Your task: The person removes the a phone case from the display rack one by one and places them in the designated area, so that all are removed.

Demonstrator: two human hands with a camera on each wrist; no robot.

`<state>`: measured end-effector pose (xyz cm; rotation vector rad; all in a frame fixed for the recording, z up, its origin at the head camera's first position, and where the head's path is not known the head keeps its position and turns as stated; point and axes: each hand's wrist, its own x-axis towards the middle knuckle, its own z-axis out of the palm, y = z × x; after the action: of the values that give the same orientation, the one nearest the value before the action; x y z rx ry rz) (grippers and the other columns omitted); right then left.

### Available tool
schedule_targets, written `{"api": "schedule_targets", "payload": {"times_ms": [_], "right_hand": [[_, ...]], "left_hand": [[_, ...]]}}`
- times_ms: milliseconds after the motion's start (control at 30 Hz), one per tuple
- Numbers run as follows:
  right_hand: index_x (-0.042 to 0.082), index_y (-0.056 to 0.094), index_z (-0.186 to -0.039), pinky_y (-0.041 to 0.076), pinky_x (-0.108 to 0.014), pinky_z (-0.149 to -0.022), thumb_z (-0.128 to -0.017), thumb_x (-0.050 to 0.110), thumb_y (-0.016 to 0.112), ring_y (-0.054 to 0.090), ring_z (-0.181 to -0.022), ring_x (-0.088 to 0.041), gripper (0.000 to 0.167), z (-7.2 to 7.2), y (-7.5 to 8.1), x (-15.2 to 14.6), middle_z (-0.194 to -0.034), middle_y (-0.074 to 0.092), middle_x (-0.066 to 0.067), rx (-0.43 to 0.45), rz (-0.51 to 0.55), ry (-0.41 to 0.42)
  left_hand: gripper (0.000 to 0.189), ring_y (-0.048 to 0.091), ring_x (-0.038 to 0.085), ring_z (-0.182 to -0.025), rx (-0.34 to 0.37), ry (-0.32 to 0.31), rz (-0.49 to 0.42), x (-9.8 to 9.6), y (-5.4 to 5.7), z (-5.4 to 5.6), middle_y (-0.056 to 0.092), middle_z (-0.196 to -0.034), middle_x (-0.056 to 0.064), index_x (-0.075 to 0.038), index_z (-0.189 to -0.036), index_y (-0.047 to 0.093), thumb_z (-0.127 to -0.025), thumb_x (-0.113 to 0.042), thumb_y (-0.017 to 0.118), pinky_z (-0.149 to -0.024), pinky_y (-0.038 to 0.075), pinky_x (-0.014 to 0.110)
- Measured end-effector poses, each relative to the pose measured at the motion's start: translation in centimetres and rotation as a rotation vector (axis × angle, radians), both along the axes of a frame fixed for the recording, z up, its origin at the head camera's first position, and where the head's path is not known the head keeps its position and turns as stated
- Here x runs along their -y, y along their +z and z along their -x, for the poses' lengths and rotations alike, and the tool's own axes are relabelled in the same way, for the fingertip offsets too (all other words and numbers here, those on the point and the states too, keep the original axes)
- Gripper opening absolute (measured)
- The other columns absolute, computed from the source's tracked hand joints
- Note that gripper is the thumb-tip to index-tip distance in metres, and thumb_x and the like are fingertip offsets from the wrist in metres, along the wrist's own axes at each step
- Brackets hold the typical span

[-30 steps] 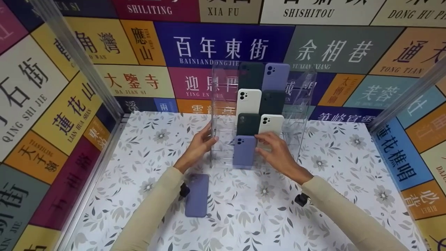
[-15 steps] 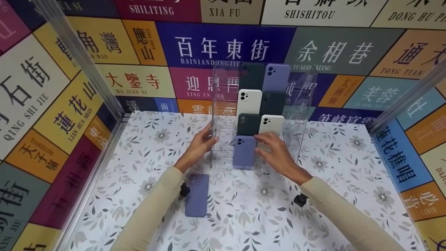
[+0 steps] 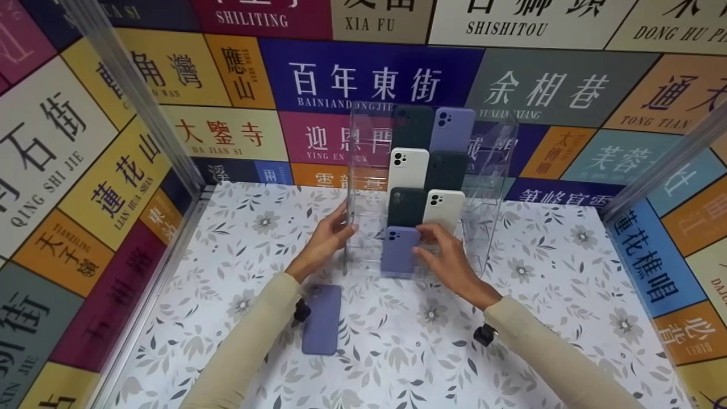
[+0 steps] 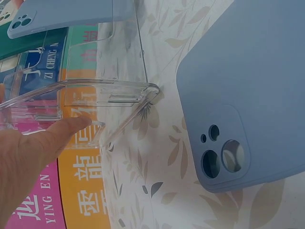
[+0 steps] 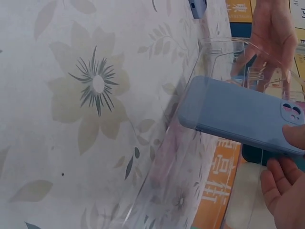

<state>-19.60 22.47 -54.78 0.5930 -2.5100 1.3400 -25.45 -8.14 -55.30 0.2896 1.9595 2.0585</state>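
Observation:
A clear stepped display rack (image 3: pixel 477 227) stands on the table, holding phone cases in two columns. My left hand (image 3: pixel 322 241) grips its left side panel, thumb on the near face; the left wrist view shows that thumb on the clear plastic. My right hand (image 3: pixel 451 258) pinches the upper right edge of a purple phone case (image 3: pixel 398 255) in the lowest tier. In the right wrist view, this case's lower end (image 5: pixel 193 102) sits behind the clear front lip. Another purple phone case (image 3: pixel 322 321) lies flat on the table beside my left wrist.
Above the held case stand a dark green case (image 3: pixel 405 207), a white case (image 3: pixel 443 207), another white case (image 3: pixel 408 170) and more dark green and purple ones. Sign-printed walls enclose the back and sides of the flowered table (image 3: pixel 392 363).
My right hand and the top of the purple phone case in it have shifted slightly down and toward me. The left hand stays on the rack's side. The head view tilts a little.

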Motion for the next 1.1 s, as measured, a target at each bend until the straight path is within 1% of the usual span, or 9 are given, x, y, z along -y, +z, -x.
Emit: {"api": "schedule_targets", "payload": {"times_ms": [200,300,500,633,700,767,900,1000,1100], "right_hand": [[-0.002,0.066,-0.131,0.06,-0.043,-0.092,-0.1,-0.006,0.076,0.074,-0.104,-0.027,0.033,-0.4,-0.6,0.4,-0.119,0.072,-0.014,-0.095,-0.001,-0.011],[-0.002,0.066,-0.128,0.062,-0.039,-0.091,-0.101,-0.006,0.075,0.075,-0.103,-0.028,0.03,-0.7,-0.7,0.6,-0.117,0.072,-0.014,-0.128,0.009,0.0],[-0.001,0.07,-0.126,0.06,-0.024,-0.091,-0.099,-0.008,0.076,0.075,-0.105,-0.029,0.029,-1.2,-0.2,0.3,-0.117,0.073,-0.012,-0.16,0.116,-0.011],[0.001,0.071,-0.127,0.059,-0.02,-0.09,-0.098,-0.009,0.077,0.075,-0.105,-0.029,0.031,-1.6,0.5,-0.1,-0.117,0.074,-0.011,-0.183,0.159,-0.03],[0.002,0.071,-0.127,0.06,-0.021,-0.089,-0.098,-0.009,0.077,0.075,-0.105,-0.029,0.032,-1.8,0.8,-0.2,-0.117,0.074,-0.011,-0.186,0.172,-0.029],[0.001,0.07,-0.128,0.06,-0.021,-0.089,-0.098,-0.01,0.077,0.075,-0.105,-0.03,0.032,-2.1,0.9,-0.3,-0.116,0.074,-0.012,-0.184,0.187,-0.02],[-0.001,0.071,-0.127,0.061,-0.023,-0.089,-0.097,-0.011,0.077,0.074,-0.104,-0.03,0.033,-2.7,0.3,-0.5,-0.114,0.074,-0.013,-0.18,0.207,-0.007],[0.0,0.072,-0.127,0.061,-0.023,-0.089,-0.095,-0.013,0.079,0.075,-0.103,-0.029,0.035,-3.2,-0.2,-0.4,-0.113,0.075,-0.013,-0.15,0.217,-0.019],[0.001,0.072,-0.127,0.062,-0.023,-0.087,-0.095,-0.013,0.079,0.075,-0.102,-0.029,0.035,-3.9,-0.7,-0.2,-0.112,0.076,-0.012,-0.096,0.231,-0.032]], "left_hand": [[0.078,0.05,0.045,-0.151,-0.004,-0.003,0.004,0.0,-0.1,0.1,0.041,-0.17,0.028,-0.018,-0.177,0.022,-0.112,-0.011,0.064,-0.119,0.04,0.069],[0.078,0.05,0.044,-0.152,-0.004,-0.003,0.006,0.1,0.0,0.1,0.041,-0.171,0.027,-0.019,-0.177,0.023,-0.112,-0.011,0.065,-0.12,0.04,0.068],[0.077,0.05,0.044,-0.152,-0.01,-0.009,0.022,0.2,0.0,0.1,0.042,-0.17,0.026,-0.019,-0.177,0.024,-0.111,-0.011,0.065,-0.12,0.039,0.068],[0.077,0.048,0.044,-0.153,-0.005,-0.01,0.022,0.1,0.0,0.1,0.04,-0.172,0.025,-0.02,-0.177,0.024,-0.112,-0.012,0.065,-0.121,0.039,0.068],[0.078,0.047,0.043,-0.154,-0.001,-0.006,0.027,0.2,0.0,0.0,0.04,-0.172,0.024,-0.022,-0.177,0.024,-0.111,-0.014,0.065,-0.121,0.038,0.068],[0.077,0.048,0.045,-0.153,-0.002,-0.005,0.023,0.2,0.0,0.0,0.04,-0.172,0.026,-0.021,-0.177,0.024,-0.111,-0.013,0.065,-0.12,0.039,0.069],[0.077,0.05,0.045,-0.151,-0.001,-0.006,0.014,0.2,0.0,0.0,0.04,-0.171,0.028,-0.02,-0.177,0.024,-0.112,-0.012,0.064,-0.119,0.04,0.069],[0.077,0.05,0.045,-0.151,-0.001,-0.009,0.011,0.1,0.0,0.0,0.041,-0.171,0.027,-0.02,-0.177,0.023,-0.112,-0.012,0.064,-0.119,0.039,0.069],[0.077,0.05,0.044,-0.151,-0.008,-0.007,0.019,0.1,0.0,0.0,0.042,-0.171,0.026,-0.021,-0.177,0.024,-0.112,-0.013,0.064,-0.12,0.039,0.069]]}}
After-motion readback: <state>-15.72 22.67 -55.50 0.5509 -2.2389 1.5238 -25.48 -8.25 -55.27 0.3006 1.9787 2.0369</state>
